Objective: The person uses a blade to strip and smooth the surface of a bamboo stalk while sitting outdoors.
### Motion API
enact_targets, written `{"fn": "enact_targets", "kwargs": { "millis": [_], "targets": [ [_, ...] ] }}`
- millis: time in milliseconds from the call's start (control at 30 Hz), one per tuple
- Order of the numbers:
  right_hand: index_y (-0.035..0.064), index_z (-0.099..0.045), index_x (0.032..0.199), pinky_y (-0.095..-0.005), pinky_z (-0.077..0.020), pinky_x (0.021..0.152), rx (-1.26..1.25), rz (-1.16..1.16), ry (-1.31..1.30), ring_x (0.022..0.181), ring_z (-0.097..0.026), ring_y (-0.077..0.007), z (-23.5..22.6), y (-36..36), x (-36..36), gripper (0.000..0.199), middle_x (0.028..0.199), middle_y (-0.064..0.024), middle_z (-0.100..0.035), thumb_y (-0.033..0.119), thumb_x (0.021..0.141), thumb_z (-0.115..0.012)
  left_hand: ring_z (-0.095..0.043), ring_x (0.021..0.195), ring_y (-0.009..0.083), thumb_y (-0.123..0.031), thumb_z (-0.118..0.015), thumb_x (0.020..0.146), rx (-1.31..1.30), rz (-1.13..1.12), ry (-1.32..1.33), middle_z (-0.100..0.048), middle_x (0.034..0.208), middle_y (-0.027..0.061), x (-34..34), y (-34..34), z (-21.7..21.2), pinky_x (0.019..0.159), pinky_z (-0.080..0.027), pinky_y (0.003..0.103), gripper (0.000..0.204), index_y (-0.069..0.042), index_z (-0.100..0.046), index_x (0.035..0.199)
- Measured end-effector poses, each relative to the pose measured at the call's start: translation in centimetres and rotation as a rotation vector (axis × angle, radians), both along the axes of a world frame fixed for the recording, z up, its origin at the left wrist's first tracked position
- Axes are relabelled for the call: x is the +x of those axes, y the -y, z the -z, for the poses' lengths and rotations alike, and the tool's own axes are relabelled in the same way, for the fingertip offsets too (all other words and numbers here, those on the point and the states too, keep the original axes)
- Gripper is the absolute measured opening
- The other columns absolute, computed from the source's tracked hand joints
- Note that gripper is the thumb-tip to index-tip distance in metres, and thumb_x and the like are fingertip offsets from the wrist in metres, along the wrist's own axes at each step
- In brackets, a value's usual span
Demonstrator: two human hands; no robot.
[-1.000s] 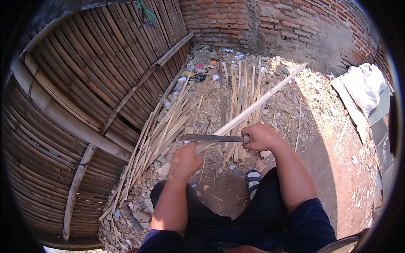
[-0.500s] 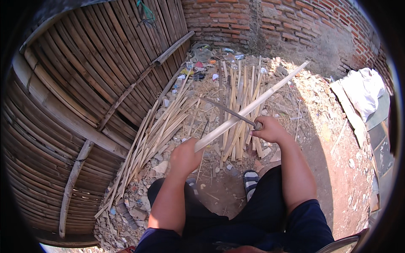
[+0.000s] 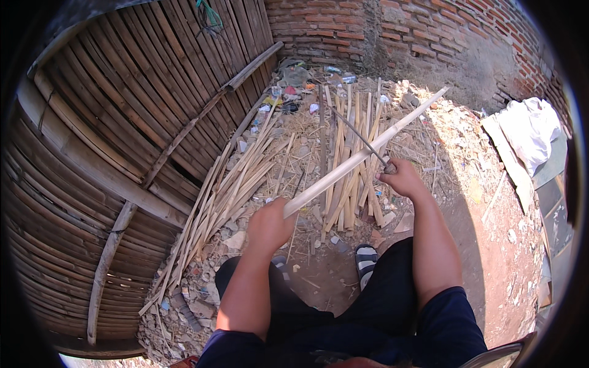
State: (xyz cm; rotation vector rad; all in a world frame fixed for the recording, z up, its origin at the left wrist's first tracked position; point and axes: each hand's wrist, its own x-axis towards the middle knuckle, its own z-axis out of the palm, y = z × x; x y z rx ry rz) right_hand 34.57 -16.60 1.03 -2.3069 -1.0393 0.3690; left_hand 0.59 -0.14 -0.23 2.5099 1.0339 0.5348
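Two bare hands work a length of bamboo over littered ground. Nearest the camera, the person's dark trousers and a striped sandal (image 3: 366,257) show above bare dirt. The left hand (image 3: 268,226) is closed in a fist around the near end of a long pale bamboo pole (image 3: 362,158), which slants up and away to the right, its far tip reaching toward the rubble by the wall. The right hand (image 3: 402,178) is clenched around the handle of a long thin blade (image 3: 360,136); the blade runs up and to the left from the fist and crosses the pole just beside that hand. Beneath and beyond the pole lies a pile of split bamboo strips (image 3: 343,159), with a second spread of strips (image 3: 233,184) fanned out to the left along a slatted bamboo panel (image 3: 123,110). Farther off, scraps of litter (image 3: 294,80) gather at the foot of a red brick wall (image 3: 380,30), and a white cloth (image 3: 527,129) lies at right.
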Motion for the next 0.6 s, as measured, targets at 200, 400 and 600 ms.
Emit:
{"fn": "enact_targets", "kwargs": {
  "millis": [200, 400, 600],
  "targets": [
    [0.0014, -0.075, 0.11, -0.0505, -0.0557, 0.093, -0.112, -0.282, 0.098, 0.105, -0.072, -0.0431, -1.1, -0.6, -3.2, 0.049, 0.106, -0.0242, -0.075, 0.039, 0.082, -0.087, -0.072, 0.091, 0.0425, -0.033, -0.078, 0.093, -0.017, 0.001, -0.037, -0.075, 0.094, 0.0176, 0.0, 0.0, 0.1, 0.079, -0.055, 0.052, 0.029, -0.007, -0.073, 0.106],
    [0.0037, -0.075, 0.106, -0.0494, -0.0562, 0.088, -0.232, -0.518, 0.066, 0.099, -0.073, -0.0422, -2.0, -1.7, -5.7, 0.047, 0.099, -0.0224, -0.075, 0.04, 0.08, -0.089, -0.072, 0.091, 0.0428, -0.034, -0.078, 0.094, 0.002, 0.025, -0.048, -0.075, 0.093, 0.0177, -0.5, -0.3, 0.5, 0.079, -0.055, 0.052, 0.03, -0.007, -0.073, 0.106],
    [-0.0012, -0.073, 0.11, -0.0497, -0.0552, 0.089, -0.004, -0.15, 0.031, 0.101, -0.072, -0.0427, 0.2, -0.3, -1.0, 0.052, 0.103, -0.0257, -0.073, 0.039, 0.081, -0.09, -0.072, 0.091, 0.0429, -0.035, -0.077, 0.095, -0.032, 0.011, -0.033, -0.076, 0.094, 0.0179, 0.1, 0.1, -0.2, 0.079, -0.055, 0.052, 0.031, -0.007, -0.072, 0.105]
  ]
}}
